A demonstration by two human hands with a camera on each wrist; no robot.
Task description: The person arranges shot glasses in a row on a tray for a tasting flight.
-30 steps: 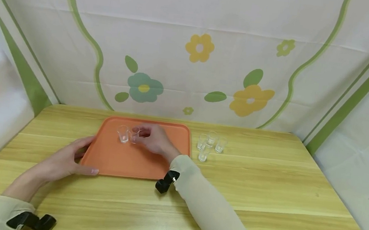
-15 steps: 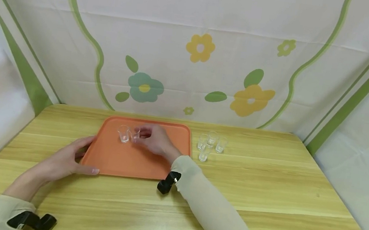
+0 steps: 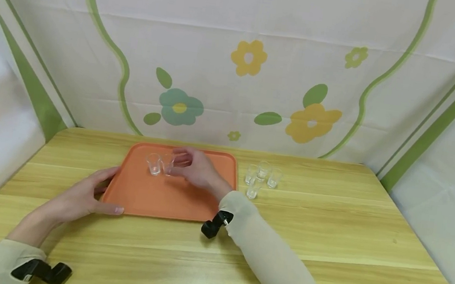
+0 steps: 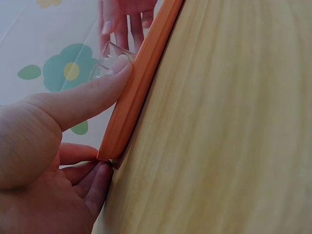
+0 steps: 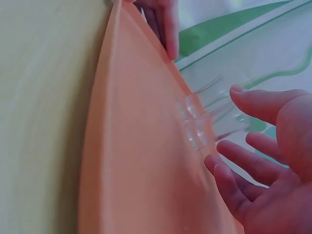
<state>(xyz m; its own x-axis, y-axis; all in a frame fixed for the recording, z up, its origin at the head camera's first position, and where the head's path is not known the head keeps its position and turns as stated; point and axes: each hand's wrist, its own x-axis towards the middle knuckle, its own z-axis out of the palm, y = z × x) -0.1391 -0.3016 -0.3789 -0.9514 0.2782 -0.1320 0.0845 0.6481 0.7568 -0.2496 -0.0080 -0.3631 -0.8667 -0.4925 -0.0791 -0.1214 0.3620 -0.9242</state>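
Note:
An orange tray lies on the wooden table. My left hand holds its near left corner, thumb along the front edge and fingers at the left side. Two small clear shot glasses stand upright side by side toward the tray's back left: a left glass and a right glass. Just right of them is my right hand. Its thumb and fingers are spread apart beside the right glass, and in the right wrist view a gap shows between the fingers and the glasses.
Several more clear shot glasses stand in a cluster on the table, just right of the tray. A white cloth backdrop with printed flowers rises behind the table's far edge, with more cloth at both sides.
My right hand's fingers have spread and let go of the right shot glass, and the hand has drawn slightly to the right. The left hand stays at the tray corner.

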